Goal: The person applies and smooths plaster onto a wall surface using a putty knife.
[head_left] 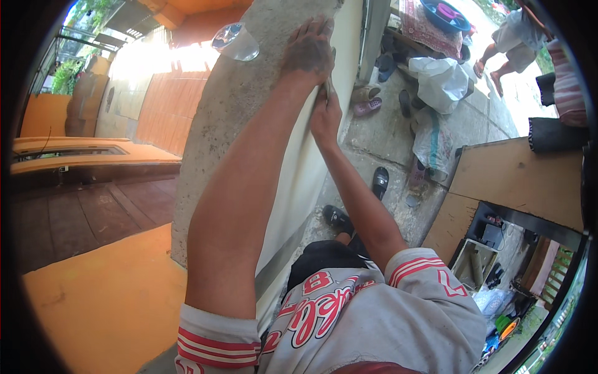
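L hand (pixel 308 55) is resting spread-out atop the concrete ledge (pixel 225 115), palm hidden; R hand (pixel 326 118) is curling just below/behind at its R edge, hold unclear; ledge is running fwd lengthwise, clear cup (pixel 239 45) sitting left, nearer L hand

Cup (pixel 240 45) left of hands (pixel 309 56)

concrete ledge (pixel 208 143): grey, rough, speckled, flat on top, uneven left edge | pale wall face (pixel 296 187): cream, upright, dropping from the ledge's right edge | thin greyish piece (pixel 329 86): at the ledge's right edge, mostly hidden, kind unclear
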{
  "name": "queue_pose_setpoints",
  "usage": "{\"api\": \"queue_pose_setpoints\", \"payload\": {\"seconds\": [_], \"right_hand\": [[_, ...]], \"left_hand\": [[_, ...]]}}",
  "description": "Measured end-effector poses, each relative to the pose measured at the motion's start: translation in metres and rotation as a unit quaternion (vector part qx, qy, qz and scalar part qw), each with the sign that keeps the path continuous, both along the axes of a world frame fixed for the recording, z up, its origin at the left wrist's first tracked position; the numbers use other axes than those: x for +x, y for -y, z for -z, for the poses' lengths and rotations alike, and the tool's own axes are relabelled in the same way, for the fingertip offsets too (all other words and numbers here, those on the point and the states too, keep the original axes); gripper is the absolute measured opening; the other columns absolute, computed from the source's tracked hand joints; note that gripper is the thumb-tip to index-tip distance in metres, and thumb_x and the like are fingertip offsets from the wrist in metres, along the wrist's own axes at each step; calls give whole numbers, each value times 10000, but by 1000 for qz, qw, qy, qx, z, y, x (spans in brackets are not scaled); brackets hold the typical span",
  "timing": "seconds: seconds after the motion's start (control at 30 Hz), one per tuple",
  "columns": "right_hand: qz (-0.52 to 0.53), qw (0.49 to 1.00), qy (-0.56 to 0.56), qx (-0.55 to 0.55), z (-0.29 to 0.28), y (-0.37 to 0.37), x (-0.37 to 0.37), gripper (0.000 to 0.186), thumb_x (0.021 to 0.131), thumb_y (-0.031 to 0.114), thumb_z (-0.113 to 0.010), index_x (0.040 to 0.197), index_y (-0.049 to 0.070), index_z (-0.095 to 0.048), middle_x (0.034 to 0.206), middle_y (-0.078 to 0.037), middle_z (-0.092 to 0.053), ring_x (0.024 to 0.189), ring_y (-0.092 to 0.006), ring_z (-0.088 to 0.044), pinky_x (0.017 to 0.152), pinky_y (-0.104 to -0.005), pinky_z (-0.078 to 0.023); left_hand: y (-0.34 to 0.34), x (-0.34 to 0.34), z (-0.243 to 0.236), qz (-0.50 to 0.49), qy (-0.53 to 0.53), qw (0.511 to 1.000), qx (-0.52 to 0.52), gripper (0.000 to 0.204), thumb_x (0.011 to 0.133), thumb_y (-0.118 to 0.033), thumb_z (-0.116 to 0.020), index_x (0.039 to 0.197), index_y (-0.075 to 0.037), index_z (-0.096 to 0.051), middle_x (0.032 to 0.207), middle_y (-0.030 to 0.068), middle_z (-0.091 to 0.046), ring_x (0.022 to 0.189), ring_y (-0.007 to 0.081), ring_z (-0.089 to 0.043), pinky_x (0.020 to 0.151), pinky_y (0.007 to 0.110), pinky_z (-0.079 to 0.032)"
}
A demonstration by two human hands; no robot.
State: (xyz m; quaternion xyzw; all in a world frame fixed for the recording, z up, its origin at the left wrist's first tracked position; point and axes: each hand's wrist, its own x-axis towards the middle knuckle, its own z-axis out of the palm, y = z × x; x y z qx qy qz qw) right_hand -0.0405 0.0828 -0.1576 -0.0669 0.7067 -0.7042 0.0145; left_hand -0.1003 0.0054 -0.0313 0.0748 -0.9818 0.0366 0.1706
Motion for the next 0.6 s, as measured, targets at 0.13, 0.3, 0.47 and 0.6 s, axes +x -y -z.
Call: {"api": "queue_pose_setpoints", "payload": {"seconds": [0.13,0.3,0.47,0.6], "right_hand": [[-24,992,124,13,80,-20,106,395,1025,127,-445,1395,-4,-489,1344,-243,-568,1230,-374,-562,1032,-400,-427],[-13,873,480,86,193,-17,141,421,1009,271,-459,1269,-38,-580,1272,-251,-603,1169,-372,-590,984,-418,-468],[54,907,416,-44,136,17,32,427,1000,276,-440,1279,-12,-586,1266,-243,-610,1165,-383,-586,994,-419,-460],[13,985,157,-70,18,18,-6,409,1032,197,-418,1355,-32,-520,1341,-254,-566,1269,-367,-530,1049,-374,-403]], "left_hand": [[1,1,1,-1,18,1000,-19,584,941,-222,-519,1497,-111,-377,1558,76,-353,1425,248,-359,1190,385,-290],[3,-2,-1,15,8,998,53,597,936,-236,-494,1492,-59,-368,1560,134,-347,1443,289,-324,1199,398,-244],[2,-2,-5,21,4,996,87,599,914,-169,-508,1476,-10,-375,1525,207,-380,1424,333,-353,1192,393,-260],[1,0,-6,26,13,997,74,610,914,-199,-515,1474,-5,-374,1528,212,-371,1430,330,-342,1196,394,-252]]}}
